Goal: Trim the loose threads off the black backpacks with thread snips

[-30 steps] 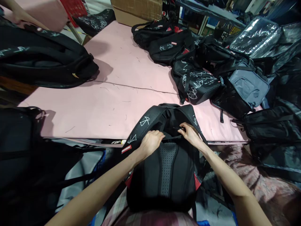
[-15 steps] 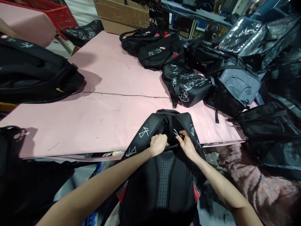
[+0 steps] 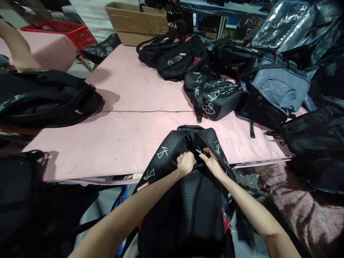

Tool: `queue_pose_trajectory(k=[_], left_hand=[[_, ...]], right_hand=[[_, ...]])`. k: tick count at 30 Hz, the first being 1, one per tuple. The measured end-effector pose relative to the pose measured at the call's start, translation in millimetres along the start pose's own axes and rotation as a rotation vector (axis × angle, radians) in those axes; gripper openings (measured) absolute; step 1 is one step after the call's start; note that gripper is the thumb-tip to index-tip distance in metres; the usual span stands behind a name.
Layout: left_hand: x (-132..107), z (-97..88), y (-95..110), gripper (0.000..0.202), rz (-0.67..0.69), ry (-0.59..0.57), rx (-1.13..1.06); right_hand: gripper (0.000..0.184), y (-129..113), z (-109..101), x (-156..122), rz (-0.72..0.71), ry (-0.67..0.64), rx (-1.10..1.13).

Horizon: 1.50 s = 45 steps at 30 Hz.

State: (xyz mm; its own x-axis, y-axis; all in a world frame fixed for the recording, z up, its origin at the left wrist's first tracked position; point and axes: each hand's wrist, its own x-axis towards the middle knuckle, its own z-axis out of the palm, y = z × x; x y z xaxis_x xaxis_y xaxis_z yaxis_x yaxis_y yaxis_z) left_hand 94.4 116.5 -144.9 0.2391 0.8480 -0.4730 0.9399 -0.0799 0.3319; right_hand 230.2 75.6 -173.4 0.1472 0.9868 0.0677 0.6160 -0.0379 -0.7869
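A black backpack with white line drawings on its straps lies back-panel up, its top resting on the near edge of the pink table. My left hand is closed on the top edge of the backpack near its handle. My right hand pinches a small metal tool, seemingly thread snips, right at the top of the backpack. The two hands sit close together, almost touching.
Several black backpacks and a grey bag are piled at the right and far side. A large black backpack lies at the left, with another person's arm above it. A cardboard box and red crate stand beyond.
My hands have drawn closer together at the top of the backpack. The view has shifted slightly; the other person's arm at the far left has come further into view.
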Motion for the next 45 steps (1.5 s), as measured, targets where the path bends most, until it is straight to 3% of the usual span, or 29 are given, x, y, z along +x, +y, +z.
queue_pose_trajectory(k=[4,11,19,30,33,36,38,40,41,43,45], left_hand=[[-5.0,5.2,-6.3,0.019,-0.049,0.026,-0.090],[-17.1,-0.4,-17.2,0.013,-0.032,0.050,-0.247],[-19.0,0.7,-26.3,0.007,-0.008,0.081,-0.372],[-20.3,-0.4,-30.0,0.008,0.052,0.133,-0.438],[-19.0,-1.8,-29.2,0.010,0.090,0.163,-0.449],[-26.0,-9.4,-27.1,0.011,0.142,0.233,-0.460],[-38.9,-15.2,-29.0,0.016,0.238,0.351,-0.489],[-56.4,-18.3,-36.8,0.022,0.463,0.489,-0.502],[-65.2,-18.6,-43.1,0.024,0.607,0.502,-0.475],[-79.2,-18.5,-58.4,0.031,0.840,0.396,-0.349],[-85.4,-21.7,-73.1,0.039,0.890,0.260,-0.238]], right_hand=[[0.029,-10.2,-23.3,9.9,-0.075,0.024,-0.065],[0.014,-26.2,-54.2,17.5,-0.279,-0.203,-0.361],[0.009,-53.6,-51.2,28.8,-0.526,-0.427,-0.578],[0.008,-71.0,-30.0,38.4,-0.638,-0.569,-0.730],[0.010,-73.5,-25.9,38.7,-0.644,-0.572,-0.752],[0.012,-71.0,-28.0,35.3,-0.595,-0.492,-0.749],[0.010,-67.9,-32.5,31.8,-0.512,-0.398,-0.677],[0.011,-66.0,-38.2,27.5,-0.396,-0.275,-0.517],[0.015,-66.4,-41.2,24.7,-0.338,-0.215,-0.417],[0.022,-71.1,-46.9,16.7,-0.263,-0.138,-0.235],[0.031,-80.2,-52.2,4.1,-0.254,-0.131,-0.138]])
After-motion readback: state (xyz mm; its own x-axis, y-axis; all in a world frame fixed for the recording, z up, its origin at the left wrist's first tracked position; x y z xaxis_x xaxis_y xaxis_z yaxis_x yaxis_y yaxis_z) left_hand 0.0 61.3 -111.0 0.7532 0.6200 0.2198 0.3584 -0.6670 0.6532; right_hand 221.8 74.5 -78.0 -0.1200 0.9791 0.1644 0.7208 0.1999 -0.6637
